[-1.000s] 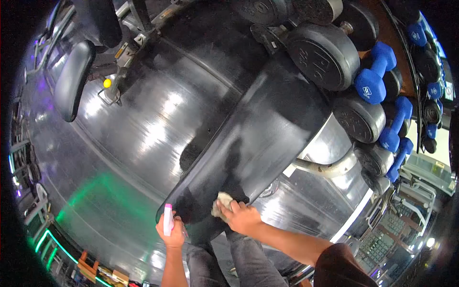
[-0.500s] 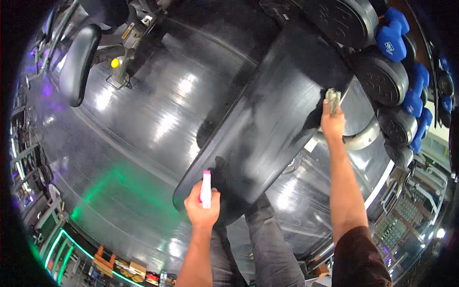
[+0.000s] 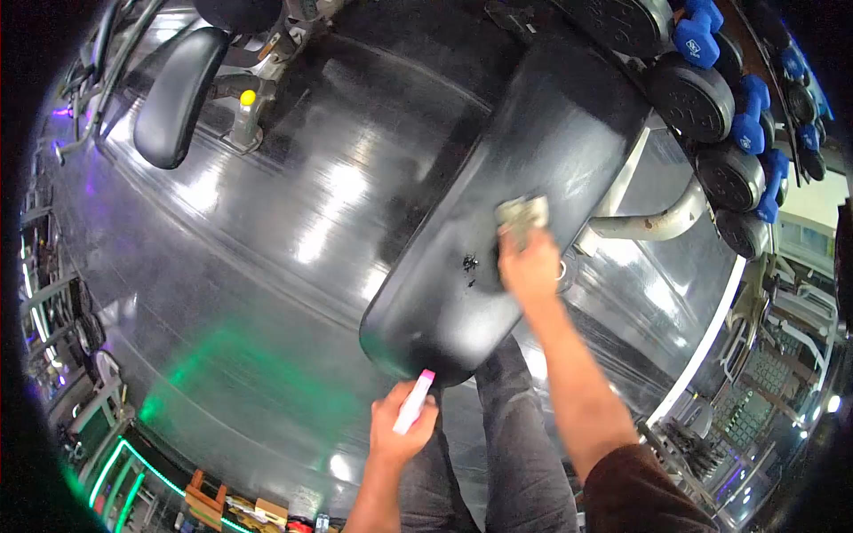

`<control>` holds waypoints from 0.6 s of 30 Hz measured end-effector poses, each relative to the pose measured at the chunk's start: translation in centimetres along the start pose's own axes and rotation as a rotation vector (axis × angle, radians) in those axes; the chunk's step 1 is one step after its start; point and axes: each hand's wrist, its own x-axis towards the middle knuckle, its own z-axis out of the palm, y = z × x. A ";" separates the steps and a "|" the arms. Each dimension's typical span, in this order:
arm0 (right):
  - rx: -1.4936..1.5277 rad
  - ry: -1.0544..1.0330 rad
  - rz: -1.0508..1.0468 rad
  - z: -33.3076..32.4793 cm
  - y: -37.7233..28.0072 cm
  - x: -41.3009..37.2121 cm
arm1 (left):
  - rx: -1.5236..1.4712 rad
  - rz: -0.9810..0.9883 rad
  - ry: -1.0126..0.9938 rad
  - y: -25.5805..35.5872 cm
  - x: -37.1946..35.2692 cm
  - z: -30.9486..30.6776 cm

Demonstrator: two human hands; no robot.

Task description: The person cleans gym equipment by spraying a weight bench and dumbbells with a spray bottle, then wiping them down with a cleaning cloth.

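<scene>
My left hand (image 3: pixel 402 426) is wrapped around what looks like a spray bottle (image 3: pixel 414 404), its white and pink top facing up and its body hidden in my grip. It stays just off the near end of a black padded bench (image 3: pixel 569 115). Pressed on the bench's surface, my right hand (image 3: pixel 530 271) grips a pale greyish cloth (image 3: pixel 522 213), slightly blurred. A patch of small dark drops (image 3: pixel 470 264) lies on the pad left of that hand.
Black dumbbells (image 3: pixel 689 98) and blue dumbbells (image 3: pixel 697 43) line a rack at the right. A curved metal bench leg (image 3: pixel 653 226) sticks out on the right. Another padded seat (image 3: pixel 180 98) stands at upper left. My legs (image 3: pixel 524 444) are against the bench's near end.
My right hand has moved with the cloth from the bench's far right edge toward its middle. My left hand has drawn back off the pad with the bottle. Dark drops now show.
</scene>
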 end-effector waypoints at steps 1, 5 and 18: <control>0.003 -0.011 -0.024 -0.4 -3.5 -3.6 | -0.010 -0.042 0.006 -1.4 -1.2 -1.1; -0.213 -0.599 -0.508 3.1 -7.9 -20.8 | -0.304 -0.354 0.134 -5.9 -6.0 -6.8; -0.331 0.117 -0.230 -1.4 -3.4 8.3 | -0.357 -0.434 0.225 -13.0 -10.9 -9.7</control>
